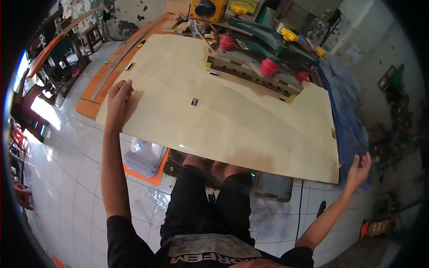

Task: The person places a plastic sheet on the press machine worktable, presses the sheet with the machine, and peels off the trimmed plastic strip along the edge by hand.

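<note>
A wide pale board [165,89] lies in front of me, with a small black piece [195,102] on its middle. Over the board's left end is my left hand [119,94], its fingers curled together; whatever they pinch, if anything, is too thin to make out. My right hand [360,169] is beyond the board's near right corner, beside a stack of blue-tinted plastic sheets [351,111]. Its fingers are raised and apart, with nothing visible in them. A faint sheen crosses the board, and a clear film edge seems to show above my lap.
At the board's far side stands a green-framed machine [272,42] with red and yellow knobs above a slotted bar [250,71]. A yellow box with a dial [207,10] is behind. Clear plastic packs [145,156] lie below the near left edge, on orange.
</note>
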### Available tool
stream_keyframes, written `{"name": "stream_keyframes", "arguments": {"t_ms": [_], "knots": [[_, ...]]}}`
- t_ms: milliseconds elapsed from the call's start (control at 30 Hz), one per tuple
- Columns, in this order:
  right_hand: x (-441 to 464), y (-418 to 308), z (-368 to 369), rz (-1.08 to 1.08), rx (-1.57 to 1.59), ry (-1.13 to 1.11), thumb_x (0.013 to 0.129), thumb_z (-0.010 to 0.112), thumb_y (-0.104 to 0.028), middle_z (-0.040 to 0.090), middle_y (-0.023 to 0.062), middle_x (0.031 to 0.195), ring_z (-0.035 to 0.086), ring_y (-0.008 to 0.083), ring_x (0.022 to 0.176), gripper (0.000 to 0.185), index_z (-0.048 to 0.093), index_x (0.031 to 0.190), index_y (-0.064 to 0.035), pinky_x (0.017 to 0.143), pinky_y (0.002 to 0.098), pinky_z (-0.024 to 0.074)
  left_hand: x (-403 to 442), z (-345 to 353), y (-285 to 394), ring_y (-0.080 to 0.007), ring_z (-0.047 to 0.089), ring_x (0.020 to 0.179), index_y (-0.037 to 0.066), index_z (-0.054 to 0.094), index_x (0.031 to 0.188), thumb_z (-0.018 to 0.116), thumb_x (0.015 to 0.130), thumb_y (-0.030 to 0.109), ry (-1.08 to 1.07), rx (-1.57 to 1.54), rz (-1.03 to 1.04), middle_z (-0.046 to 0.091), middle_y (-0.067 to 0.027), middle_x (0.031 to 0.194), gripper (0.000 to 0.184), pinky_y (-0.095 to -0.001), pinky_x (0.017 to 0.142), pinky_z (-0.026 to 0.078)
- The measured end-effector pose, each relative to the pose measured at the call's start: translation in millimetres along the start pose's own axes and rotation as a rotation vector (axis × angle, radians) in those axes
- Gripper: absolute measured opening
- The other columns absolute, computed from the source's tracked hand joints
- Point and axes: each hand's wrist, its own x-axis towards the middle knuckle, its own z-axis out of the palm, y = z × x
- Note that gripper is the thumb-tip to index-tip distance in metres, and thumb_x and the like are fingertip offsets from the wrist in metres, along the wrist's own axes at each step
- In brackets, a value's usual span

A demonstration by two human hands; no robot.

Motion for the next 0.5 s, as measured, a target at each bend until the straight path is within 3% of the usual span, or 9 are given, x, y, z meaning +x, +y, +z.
{"name": "stream_keyframes", "arguments": {"t_ms": [33,100,167,233,367,433,500], "knots": [[-7.8,-19.2,10.9,-0.156,-0.050,-0.016,0.095,0.069,-0.023,0.066,0.0137,0.124,0.061,0.0283,0.117,0.046,0.059,0.136,-0.0047,0.102,0.0417,0.0461,1.5,-1.4,-2.5,-0.0046,0.039,0.065,0.006,0.054,0.070,0.062,0.097,0.030,-0.001,0.002,0.007,0.045,0.0039,0.067,0.037,-0.0233,0.060,0.030],[-16.2,-53.2,29.8,-0.297,0.003,-0.270,0.093,0.072,-0.018,0.062,0.0177,0.132,0.060,0.0283,0.120,0.046,0.059,0.132,0.0007,0.104,0.0383,0.0443,3.6,-1.9,-3.8,-0.0046,0.039,0.065,0.006,0.055,0.070,0.062,0.097,0.030,-0.013,0.011,0.015,0.045,0.0038,0.067,0.036,-0.0234,0.060,0.030],[-22.2,-73.4,53.7,-0.474,-0.024,-0.604,0.088,0.074,-0.021,0.062,0.0197,0.128,0.059,0.0311,0.121,0.050,0.059,0.132,-0.0008,0.103,0.0389,0.0450,3.6,-2.7,-3.5,-0.0046,0.038,0.064,0.007,0.055,0.070,0.062,0.097,0.030,-0.013,0.043,0.024,0.044,0.0038,0.066,0.037,-0.0234,0.060,0.030],[-27.7,-90.2,77.3,-0.447,0.044,-0.915,0.087,0.076,-0.021,0.064,0.0177,0.124,0.061,0.0294,0.118,0.053,0.059,0.132,0.0014,0.102,0.0367,0.0459,6.8,-4.5,-8.7,-0.0044,0.038,0.064,0.007,0.055,0.069,0.062,0.097,0.030,-0.018,0.018,0.017,0.044,0.0040,0.066,0.037,-0.0233,0.060,0.029],[-17.5,-105.4,106.3,-0.492,-0.085,-1.074,0.079,0.083,-0.025,0.066,0.0145,0.110,0.064,0.0246,0.102,0.059,0.061,0.126,0.0019,0.090,0.0345,0.0506,3.7,-3.9,-5.7,-0.0042,0.038,0.063,0.007,0.055,0.069,0.062,0.097,0.031,-0.022,0.006,0.013,0.044,0.0046,0.065,0.037,-0.0229,0.059,0.029],[-7.9,-105.4,119.0,-0.416,-0.151,-1.169,0.070,0.090,-0.025,0.065,0.0088,0.092,0.062,0.0179,0.081,0.062,0.061,0.118,0.0016,0.074,0.0316,0.0507,1.7,-1.9,-3.6,-0.0041,0.038,0.063,0.007,0.055,0.069,0.062,0.097,0.030,-0.016,0.011,0.025,0.044,0.0047,0.065,0.037,-0.0228,0.059,0.029],[-2.9,-106.4,126.0,-0.344,-0.093,-1.243,0.067,0.091,-0.023,0.063,0.0065,0.085,0.059,0.0153,0.075,0.061,0.060,0.114,0.0006,0.069,0.0303,0.0485,2.1,-1.6,-3.2,-0.0040,0.038,0.063,0.007,0.055,0.069,0.062,0.097,0.030,-0.016,0.016,0.037,0.044,0.0049,0.064,0.037,-0.0227,0.059,0.029]]}}
